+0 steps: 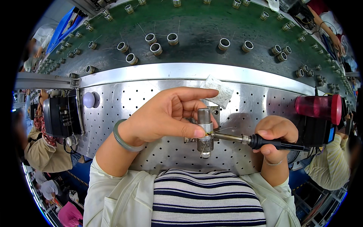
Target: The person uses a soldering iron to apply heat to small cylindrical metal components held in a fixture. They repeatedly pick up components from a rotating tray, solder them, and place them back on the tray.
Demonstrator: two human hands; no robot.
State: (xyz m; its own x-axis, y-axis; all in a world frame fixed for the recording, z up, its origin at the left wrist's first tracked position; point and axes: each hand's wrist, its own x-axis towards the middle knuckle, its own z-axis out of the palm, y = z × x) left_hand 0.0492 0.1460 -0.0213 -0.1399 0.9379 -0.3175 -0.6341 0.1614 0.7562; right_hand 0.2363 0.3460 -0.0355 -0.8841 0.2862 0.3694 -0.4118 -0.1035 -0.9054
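My right hand (276, 137) is closed around the black handle of a soldering iron (230, 137). The iron points left, its tip meeting the side of a metal cylinder (205, 145) in front of me. A ring-like collar (205, 128) sits round the cylinder's middle, and thin wires stick out near the tip. My left hand (166, 113) reaches in from the left, its thumb pressed against the collar beside the tip. Its index finger stretches past the cylinder's top while other fingers curl behind it, partly hidden. Behind the cylinder a metal block (214, 113) shows in part.
A perforated metal worktop (124, 94) lies beneath, with a crumpled pale cloth (220, 92) on it. Beyond its raised edge, a dark green belt (204, 56) carries several metal rings with wires. A red translucent container (315, 107) stands right, a purple ball (89, 100) left. Other people sit on both sides.
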